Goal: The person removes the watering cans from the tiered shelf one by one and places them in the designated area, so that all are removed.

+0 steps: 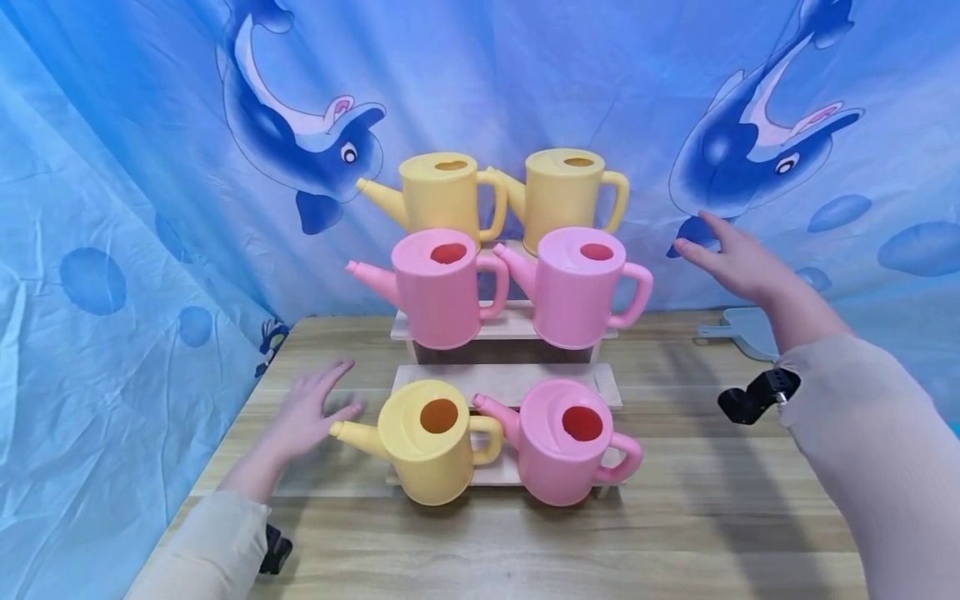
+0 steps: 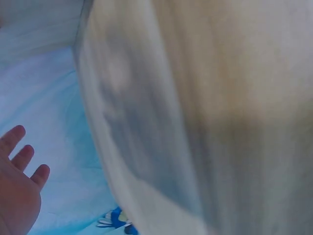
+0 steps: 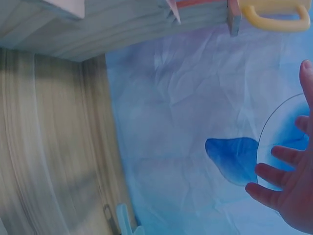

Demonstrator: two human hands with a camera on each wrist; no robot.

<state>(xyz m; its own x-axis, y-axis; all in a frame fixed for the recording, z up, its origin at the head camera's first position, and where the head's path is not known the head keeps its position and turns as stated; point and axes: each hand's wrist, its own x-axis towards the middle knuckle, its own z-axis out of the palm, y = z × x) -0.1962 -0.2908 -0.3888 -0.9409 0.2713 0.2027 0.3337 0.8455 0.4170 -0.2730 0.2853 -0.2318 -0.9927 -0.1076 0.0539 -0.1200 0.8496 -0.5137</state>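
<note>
Two yellow watering cans (image 1: 442, 200) (image 1: 562, 200) stand at the back of a pale stepped wooden stand (image 1: 510, 383). Ahead of them is a pair of pink watering cans (image 1: 438, 300) (image 1: 573, 292). On the lowest step sit a yellow watering can (image 1: 427, 454) and, to its right, a pink watering can (image 1: 558, 458). My left hand (image 1: 307, 412) holds nothing, its fingers spread just left of the front yellow can's spout. Raised at the right, my right hand (image 1: 738, 258) is also empty, nearest the back right yellow can. That can's handle (image 3: 276, 24) shows in the right wrist view.
The stand rests on a wood-grain table (image 1: 510, 554). A blue curtain (image 1: 465, 75) printed with dolphins hangs behind and along the left side. A flat light-blue thing with a handle (image 1: 750, 329) lies at the table's right back.
</note>
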